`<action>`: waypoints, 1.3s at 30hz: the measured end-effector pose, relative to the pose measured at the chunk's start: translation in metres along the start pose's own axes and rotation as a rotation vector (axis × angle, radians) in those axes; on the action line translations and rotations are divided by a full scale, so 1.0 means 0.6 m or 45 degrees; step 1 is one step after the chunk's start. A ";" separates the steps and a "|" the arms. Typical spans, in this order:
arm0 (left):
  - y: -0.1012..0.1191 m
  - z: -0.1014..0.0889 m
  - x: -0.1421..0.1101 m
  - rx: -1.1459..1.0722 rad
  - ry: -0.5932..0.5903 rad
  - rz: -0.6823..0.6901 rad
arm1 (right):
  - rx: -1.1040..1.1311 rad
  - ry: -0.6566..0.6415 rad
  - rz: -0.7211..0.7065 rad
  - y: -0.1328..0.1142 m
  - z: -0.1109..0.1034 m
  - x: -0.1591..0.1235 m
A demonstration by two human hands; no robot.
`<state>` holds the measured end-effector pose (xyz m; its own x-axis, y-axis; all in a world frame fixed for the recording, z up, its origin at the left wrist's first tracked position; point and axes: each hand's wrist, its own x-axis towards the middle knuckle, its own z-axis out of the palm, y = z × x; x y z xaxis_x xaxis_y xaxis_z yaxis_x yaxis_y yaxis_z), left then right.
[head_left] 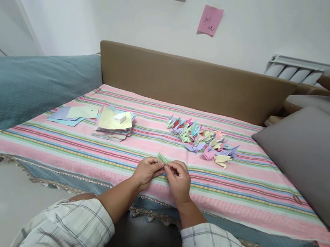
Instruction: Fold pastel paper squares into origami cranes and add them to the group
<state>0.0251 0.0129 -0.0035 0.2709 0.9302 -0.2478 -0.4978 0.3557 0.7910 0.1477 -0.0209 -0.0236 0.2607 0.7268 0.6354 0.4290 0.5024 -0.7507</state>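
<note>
Between my two hands is a small piece of folded light green paper [162,157], held just above the near part of the striped cloth. My left hand [147,171] pinches its left side with thumb and fingers. On the other side, the thumb and fingertips of my right hand [179,180] are closed on its lower right end. Fingers cover much of the paper, so its full shape is hidden. Beyond my right hand lies a cluster of folded paper cranes [196,133] in many colours, with a pale yellow crane [222,160] at its near edge.
A stack of paper squares [112,132] with a small white box [119,117] on top lies left of centre. Loose sheets [67,115] lie farther left. The striped cloth [150,138] covers the sofa seat. Grey cushions [306,158] stand at right, a blue-covered armrest [33,82] at left.
</note>
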 end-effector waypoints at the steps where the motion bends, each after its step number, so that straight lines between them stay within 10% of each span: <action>1: -0.001 0.000 0.000 -0.001 0.000 0.008 | -0.015 -0.013 -0.023 -0.002 0.000 0.000; 17: 0.014 -0.001 -0.005 0.134 -0.230 -0.054 | 0.779 -0.088 0.668 0.015 0.001 0.011; 39: 0.001 -0.002 -0.002 0.331 -0.126 0.217 | 0.681 -0.212 0.571 -0.001 -0.006 0.006</action>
<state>0.0237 0.0118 -0.0035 0.2868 0.9565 -0.0536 -0.3196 0.1483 0.9359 0.1515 -0.0199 -0.0201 0.1589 0.9575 0.2406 -0.1821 0.2679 -0.9461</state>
